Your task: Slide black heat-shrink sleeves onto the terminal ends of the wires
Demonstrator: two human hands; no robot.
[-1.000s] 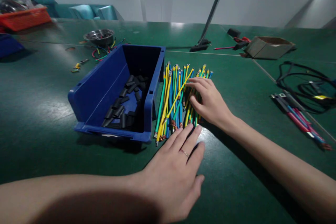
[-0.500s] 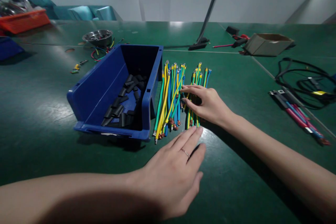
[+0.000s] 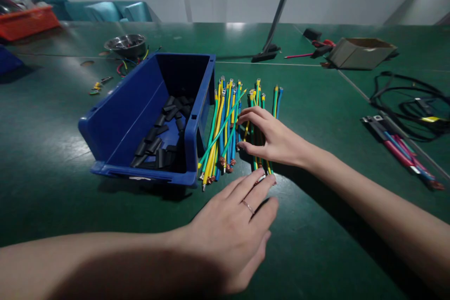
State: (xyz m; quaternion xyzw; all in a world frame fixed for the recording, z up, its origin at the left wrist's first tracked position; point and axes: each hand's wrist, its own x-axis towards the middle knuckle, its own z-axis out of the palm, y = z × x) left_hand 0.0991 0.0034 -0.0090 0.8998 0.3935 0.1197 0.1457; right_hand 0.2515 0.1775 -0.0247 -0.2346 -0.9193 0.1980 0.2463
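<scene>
Short cables with metal lugs lie in a loose pile (image 3: 220, 136), in yellow, green and blue, many showing bare copper at the near ends. One green and yellow cable (image 3: 225, 124) lies slantwise across the others. My right hand (image 3: 274, 136) arches over a smaller group of cables (image 3: 255, 98), thumb and fingers apart, its fingertips at the pile's right edge. My left hand (image 3: 239, 225) is stretched flat, fingertips at the near ends of that smaller group; whether they touch is unclear. The right hand hides part of these cables.
Left of the cables stands a blue bin (image 3: 140, 177) holding black sleeves (image 3: 154, 147). Farther back are a metal bowl (image 3: 126, 47), a stand (image 3: 263, 57) and a cardboard box (image 3: 362, 54). Thicker cables (image 3: 401, 147) and a black cord (image 3: 393, 77) lie at right.
A green and yellow cable now slants across the pile towards the bin's near corner. My right hand has shifted slightly left and its fingers have spread a little. The left hand stays nearly in place.
</scene>
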